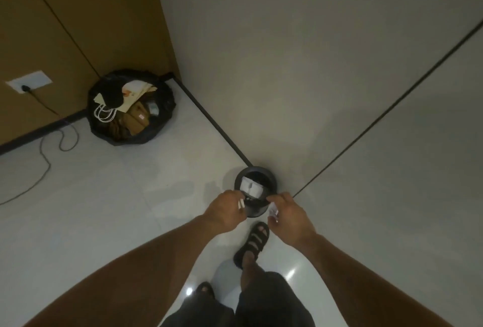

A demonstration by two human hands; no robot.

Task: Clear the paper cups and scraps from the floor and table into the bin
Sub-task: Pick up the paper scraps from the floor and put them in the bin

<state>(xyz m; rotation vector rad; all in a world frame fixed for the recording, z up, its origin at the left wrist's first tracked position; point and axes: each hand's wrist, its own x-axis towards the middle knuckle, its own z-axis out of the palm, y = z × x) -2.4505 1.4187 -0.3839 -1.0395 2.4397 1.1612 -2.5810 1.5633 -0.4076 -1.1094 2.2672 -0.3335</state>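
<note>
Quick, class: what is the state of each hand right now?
Left hand: pinching a white paper scrap beside the small black bin.
Right hand: holding crumpled white paper.

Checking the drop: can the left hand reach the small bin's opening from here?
Probably yes: the left hand, pinching a white scrap, is at the rim of the bin; nothing lies between.

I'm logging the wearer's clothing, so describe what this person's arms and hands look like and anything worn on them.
The left arm and right arm are bare along their whole visible length: no sleeves show. The left hand and right hand are bare too, without gloves; no watch, band or ring can be made out. Lower down are dark shorts and dark strapped sandals.
</note>
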